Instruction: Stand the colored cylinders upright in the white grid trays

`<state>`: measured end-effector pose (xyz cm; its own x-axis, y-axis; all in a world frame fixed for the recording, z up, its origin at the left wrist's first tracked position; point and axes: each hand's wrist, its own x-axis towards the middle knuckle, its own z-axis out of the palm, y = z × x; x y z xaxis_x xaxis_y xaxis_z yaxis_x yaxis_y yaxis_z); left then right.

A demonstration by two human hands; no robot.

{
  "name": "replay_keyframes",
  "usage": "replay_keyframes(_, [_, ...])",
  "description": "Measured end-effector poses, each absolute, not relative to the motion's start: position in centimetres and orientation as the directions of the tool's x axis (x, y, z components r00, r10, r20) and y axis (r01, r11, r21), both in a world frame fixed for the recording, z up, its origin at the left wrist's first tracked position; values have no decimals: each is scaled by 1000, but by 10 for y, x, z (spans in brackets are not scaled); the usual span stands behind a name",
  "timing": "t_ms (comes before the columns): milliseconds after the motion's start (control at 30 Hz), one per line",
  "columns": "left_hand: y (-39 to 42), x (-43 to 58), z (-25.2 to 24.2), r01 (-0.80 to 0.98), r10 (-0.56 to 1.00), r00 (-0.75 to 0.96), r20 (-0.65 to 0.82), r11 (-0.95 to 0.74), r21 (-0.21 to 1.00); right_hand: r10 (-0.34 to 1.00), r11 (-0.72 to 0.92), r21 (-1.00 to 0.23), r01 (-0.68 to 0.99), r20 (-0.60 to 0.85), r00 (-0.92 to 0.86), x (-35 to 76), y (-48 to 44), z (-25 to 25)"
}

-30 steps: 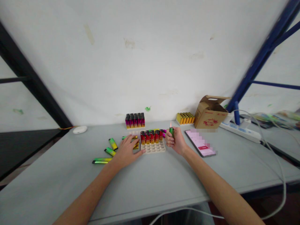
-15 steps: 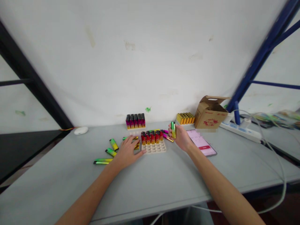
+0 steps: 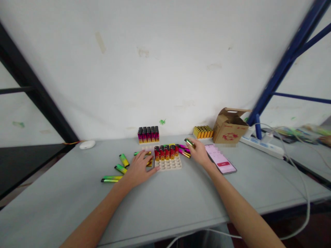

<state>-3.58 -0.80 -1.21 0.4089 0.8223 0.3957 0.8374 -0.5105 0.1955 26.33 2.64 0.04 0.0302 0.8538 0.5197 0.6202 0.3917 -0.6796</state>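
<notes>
In the head view a pale tray holds upright red-and-gold lighters in its back rows, while the holes at its front are bare. My left hand lies open at the tray's left side, its thumb at the tray's edge and its fingers over some loose gold-and-green lighters. My right hand is closed around a green-and-gold lighter, held tilted right of the tray. Loose green-yellow lighters lie left of my left hand. Purple-and-gold lighters lie between the tray and my right hand.
Against the wall stand a block of purple-black lighters and a tray of yellow ones. To the right are an open cardboard box, a phone, and a power strip with a white cable. A white oval object sits at left.
The lighter in my right hand has gone from upright to tilted, its black end turned to the left, as the hand rotated. My left hand stays beside the tray. The view has shifted slightly.
</notes>
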Motion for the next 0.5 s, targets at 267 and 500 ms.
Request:
replay_keyframes(267, [-6, -38, -11, 841, 831, 393, 394, -498, 212, 879, 327, -490, 808, 473, -69, 266, 28, -7])
replay_keyframes(500, [-3, -44, -8, 829, 818, 406, 408, -517, 213, 882, 335, -433, 837, 457, -117, 268, 27, -5])
